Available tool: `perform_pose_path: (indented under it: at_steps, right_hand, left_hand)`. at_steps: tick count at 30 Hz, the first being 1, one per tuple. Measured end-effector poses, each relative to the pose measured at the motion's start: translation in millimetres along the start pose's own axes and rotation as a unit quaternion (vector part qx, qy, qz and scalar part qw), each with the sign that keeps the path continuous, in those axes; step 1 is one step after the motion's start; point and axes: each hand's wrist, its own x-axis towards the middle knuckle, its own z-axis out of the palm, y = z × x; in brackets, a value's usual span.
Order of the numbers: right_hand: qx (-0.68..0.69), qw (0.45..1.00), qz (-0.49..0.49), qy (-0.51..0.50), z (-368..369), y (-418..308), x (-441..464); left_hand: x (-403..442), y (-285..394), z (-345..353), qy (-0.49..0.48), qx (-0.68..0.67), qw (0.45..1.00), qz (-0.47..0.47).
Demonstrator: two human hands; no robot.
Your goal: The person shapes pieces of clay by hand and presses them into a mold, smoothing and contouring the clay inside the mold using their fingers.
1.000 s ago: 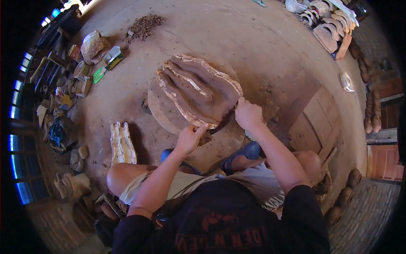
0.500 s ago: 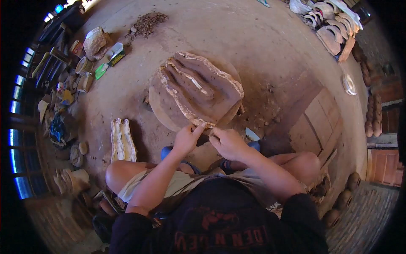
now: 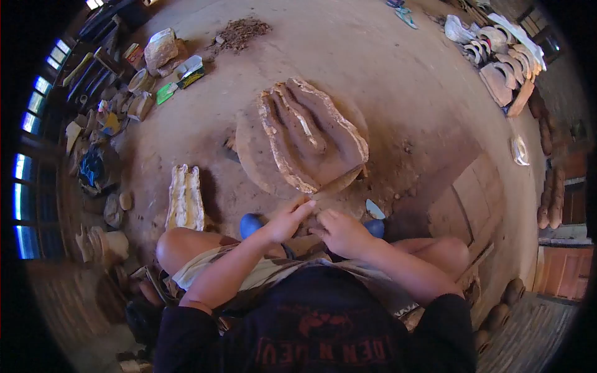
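Note:
A plaster mould (image 3: 361, 140) with a rough pale rim, lined with brown clay, lies on a round board (image 3: 254, 163) in front of me. A ridge with a whitish strip (image 3: 298, 115) runs down its middle. Just off the mould's near end, my left hand (image 3: 288, 222) is closed, its thumb and fingertips pressed together. Close beside it, my right hand (image 3: 342, 232) is closed too, with its fingers curled inward. Whatever lies between the fingertips is too small or hidden to make out. Neither hand touches the mould's rim.
To the left stands another pale mould piece (image 3: 185, 198). A whitish blade-like piece (image 3: 374, 209) lies by my right foot. Crumbled clay (image 3: 241, 33) is heaped farther off. Boxes and tools line the left wall; curved pieces (image 3: 497, 74) are stacked at the far right.
Both hands have drawn back from the mould's near rim toward me, where the left one was touching it. The mould and board have turned slightly, and the view has shifted a little.

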Motion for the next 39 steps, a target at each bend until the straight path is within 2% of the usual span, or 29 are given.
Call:
perform_pose_path:
  at_steps: [3, 5, 9, 15, 18, 21, 24, 27, 30, 33, 34, 36, 37, 39]
  right_hand:
    - [0.211, 0.970, 0.079, 0.093, -16, -15, -3]
    - [0.142, 0.988, 0.017, 0.060, -10, 0, -3]
    - [0.077, 0.995, -0.047, 0.045, -7, 5, -4]
    - [0.015, 0.997, -0.008, 0.076, -4, -7, -9]
    - [-0.097, 0.991, -0.045, 0.078, -11, -17, -11]
    - [-0.163, 0.983, -0.072, 0.048, -9, -6, -10]
    - [-0.080, 0.994, -0.042, 0.054, -13, -6, -6]
    - [0.082, 0.995, -0.006, 0.057, -16, -4, -5]
    - [0.097, 0.994, 0.044, 0.009, -18, -6, -4]
    - [0.100, 0.989, 0.026, 0.108, -22, 0, 1]
    - [0.125, 0.978, 0.075, 0.148, -28, 8, 3]
    - [0.171, 0.945, 0.169, 0.223, -45, 27, 6]
    - [0.166, 0.949, 0.152, 0.220, -47, 29, 7]
    - [0.157, 0.956, 0.112, 0.221, -51, 30, 15]
  left_hand:
    - [-10, 23, -1, 0.025, 0.154, 0.977, 0.143]
    - [-17, 33, 0, 0.005, 0.267, 0.944, 0.195]
    - [-12, 23, 3, -0.012, 0.280, 0.932, 0.231]
    - [-8, 11, 9, -0.014, 0.043, 0.992, 0.116]
    - [3, -6, 15, -0.007, -0.085, 0.992, 0.092]
    - [11, -14, 14, -0.064, -0.134, 0.988, 0.052]
    - [10, -11, 14, -0.003, -0.056, 0.987, 0.149]
    - [-10, 24, -2, 0.029, 0.134, 0.977, 0.161]
    - [-13, 28, 0, 0.034, 0.190, 0.956, 0.223]
    - [3, 7, -8, 0.107, 0.130, 0.963, 0.211]
    - [8, 3, -15, 0.141, 0.061, 0.963, 0.223]
    - [16, 8, -47, 0.203, 0.057, 0.967, 0.141]
    - [15, 13, -55, 0.236, 0.054, 0.965, 0.097]
    - [13, 31, -52, 0.224, 0.199, 0.953, 0.036]
